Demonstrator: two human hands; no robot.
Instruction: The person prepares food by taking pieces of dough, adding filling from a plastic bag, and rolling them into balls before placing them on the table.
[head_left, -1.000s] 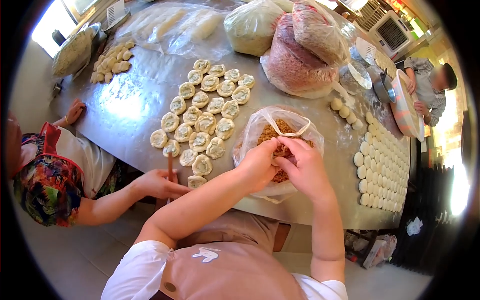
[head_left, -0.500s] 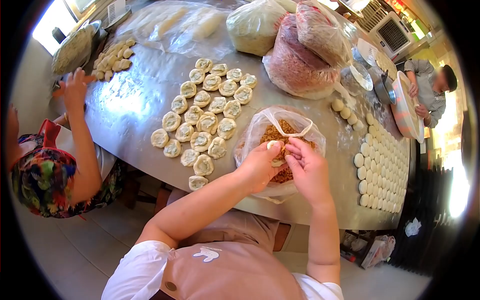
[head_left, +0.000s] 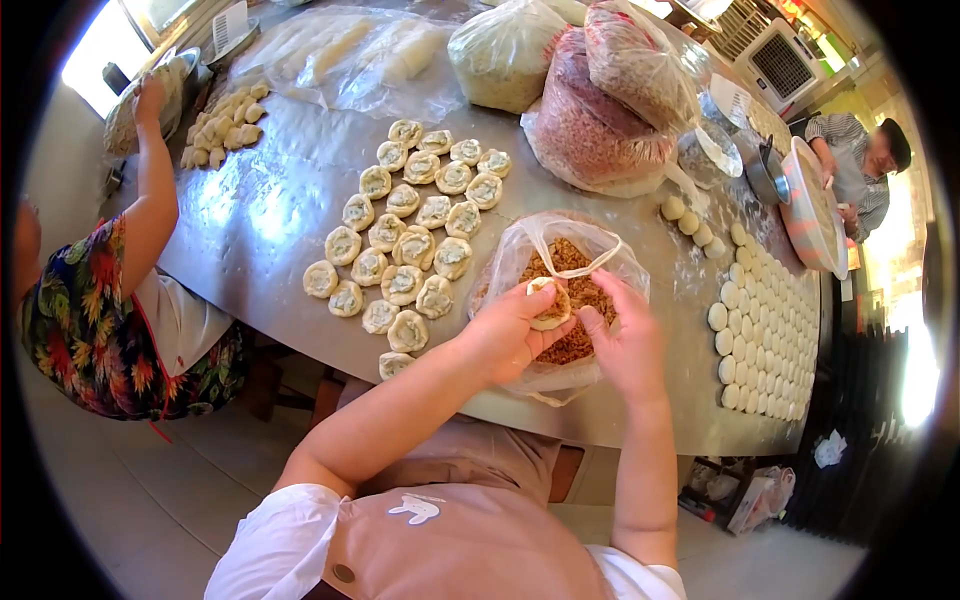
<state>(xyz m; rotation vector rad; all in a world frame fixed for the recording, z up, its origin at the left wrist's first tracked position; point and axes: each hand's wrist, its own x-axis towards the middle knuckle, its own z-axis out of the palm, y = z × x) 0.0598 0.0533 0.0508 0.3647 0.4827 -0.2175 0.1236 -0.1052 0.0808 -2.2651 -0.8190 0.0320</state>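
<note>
Just above a clear plastic bag (head_left: 634, 262) of brown crumbly filling (head_left: 577, 345), my left hand (head_left: 512, 338) pinches a small round dough piece (head_left: 549, 310) with some filling in its hollow. My right hand (head_left: 624, 338) is at the right of the dough, thumb and index finger apart, with nothing seen between them. Its fingertips are near the bag's rim. To the left of the bag, topped dough rounds (head_left: 414, 246) lie in uneven rows on the metal table (head_left: 262, 235).
Large bags of filling (head_left: 605, 120) stand at the back. Flat dough discs (head_left: 765, 335) cover the right side, with dough balls (head_left: 688, 222) behind. A co-worker in floral clothing (head_left: 85, 320) is at the left, near dough lumps (head_left: 222, 125). Another person (head_left: 868, 165) stands beside a large basin (head_left: 812, 210).
The dough in my left hand now shows its open, filled face. My right hand's thumb and index finger have parted. The left co-worker's arm has moved up to the bag at the back.
</note>
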